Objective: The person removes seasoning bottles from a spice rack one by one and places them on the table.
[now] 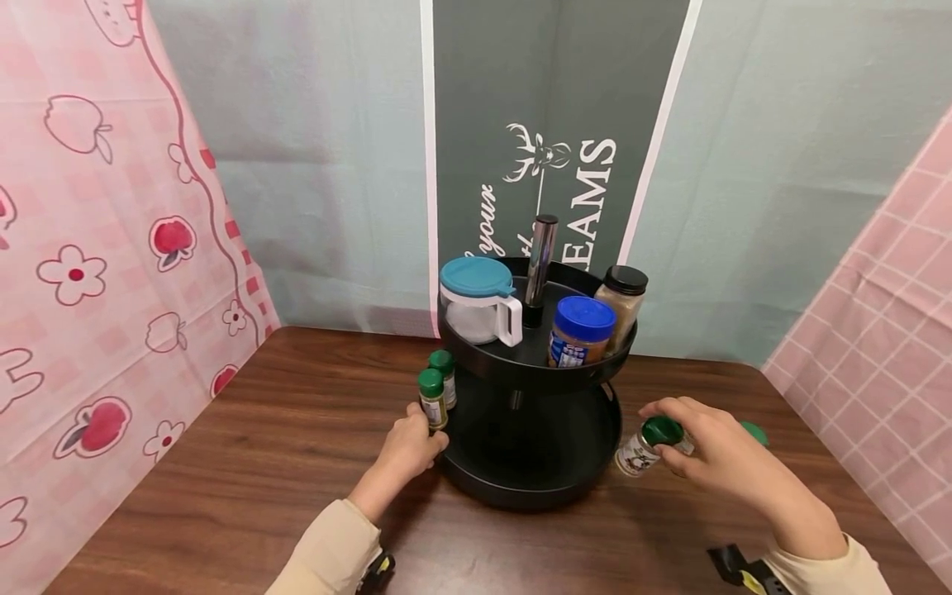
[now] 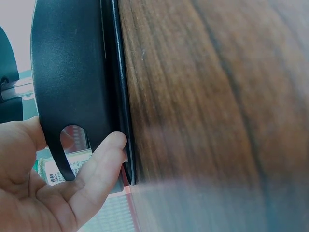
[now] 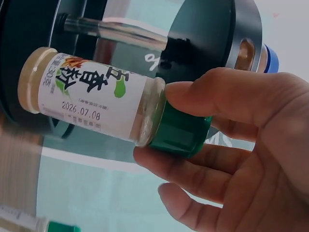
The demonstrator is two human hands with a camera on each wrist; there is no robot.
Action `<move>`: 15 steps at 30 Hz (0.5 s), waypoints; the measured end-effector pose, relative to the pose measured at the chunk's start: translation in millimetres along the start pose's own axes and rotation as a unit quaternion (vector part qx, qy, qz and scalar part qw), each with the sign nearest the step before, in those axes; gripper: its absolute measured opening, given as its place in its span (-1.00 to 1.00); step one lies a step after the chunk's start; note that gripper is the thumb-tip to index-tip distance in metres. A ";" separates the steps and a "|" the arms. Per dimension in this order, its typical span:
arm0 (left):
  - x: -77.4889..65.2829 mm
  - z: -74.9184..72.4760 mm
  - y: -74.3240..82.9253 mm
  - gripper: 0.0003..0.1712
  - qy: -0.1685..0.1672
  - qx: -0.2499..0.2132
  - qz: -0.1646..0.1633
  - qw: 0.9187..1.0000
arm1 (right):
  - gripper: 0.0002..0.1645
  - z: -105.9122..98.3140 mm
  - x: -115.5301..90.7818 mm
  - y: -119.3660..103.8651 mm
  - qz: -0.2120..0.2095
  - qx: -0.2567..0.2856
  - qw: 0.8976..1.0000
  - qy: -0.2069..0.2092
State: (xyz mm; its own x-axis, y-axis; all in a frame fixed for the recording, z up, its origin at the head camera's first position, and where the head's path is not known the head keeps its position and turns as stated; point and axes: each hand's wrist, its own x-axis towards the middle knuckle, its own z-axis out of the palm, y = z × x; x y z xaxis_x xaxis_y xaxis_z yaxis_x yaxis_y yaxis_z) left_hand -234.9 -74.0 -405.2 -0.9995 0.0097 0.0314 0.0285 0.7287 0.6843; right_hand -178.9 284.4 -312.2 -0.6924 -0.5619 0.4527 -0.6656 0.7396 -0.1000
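A black two-tier round rack (image 1: 521, 493) stands on the table. My left hand (image 1: 405, 446) is at the left side of its lower tray. In the left wrist view the thumb reaches over the tray wall (image 2: 72, 58) while the fingers lie along its outside. Two green-capped spice jars (image 1: 433, 405) stand at the lower tray's left edge, just beyond that hand. My right hand (image 1: 706, 446) pinches another spice jar (image 3: 91, 94) by its green cap (image 3: 181, 128). Tilted, this jar hangs beside the lower tray's right rim; pale powder shows through its base.
The upper tray carries a teal-lidded pitcher (image 1: 479, 302), a blue-lidded jar (image 1: 582, 330) and a black-lidded jar (image 1: 623, 302). Behind the right hand, a green cap (image 1: 754, 432) shows. Patterned cloths hang at the back and both sides of the wooden table (image 1: 312, 380).
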 end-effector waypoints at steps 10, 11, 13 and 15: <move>-0.6 -0.1 0.5 -0.48 0.000 -0.002 -0.002 1.000 | -0.44 -8.8 -17.8 21.9 0.025 -0.041 0.999 -0.008; -0.6 -0.1 0.6 -0.48 -0.001 -0.004 -0.004 1.000 | -0.44 -9.0 -20.1 24.3 0.028 -0.042 0.999 -0.011; -0.7 0.0 0.7 -0.47 -0.004 -0.005 -0.006 1.000 | -0.46 -9.1 -24.1 28.4 0.037 -0.044 0.998 -0.019; -0.6 0.1 0.3 -0.48 -0.002 -0.004 -0.005 1.000 | -0.48 -8.1 -28.3 32.0 0.054 -0.045 0.997 -0.033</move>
State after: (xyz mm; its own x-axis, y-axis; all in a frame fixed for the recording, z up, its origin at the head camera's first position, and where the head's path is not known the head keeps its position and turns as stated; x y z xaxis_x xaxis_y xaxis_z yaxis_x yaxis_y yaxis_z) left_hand -234.3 -73.7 -405.0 -0.9997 0.0055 0.0219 0.0191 0.7232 0.6904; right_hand -178.4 326.9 -321.0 -0.7771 -0.4980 0.3849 -0.5606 0.8256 -0.0637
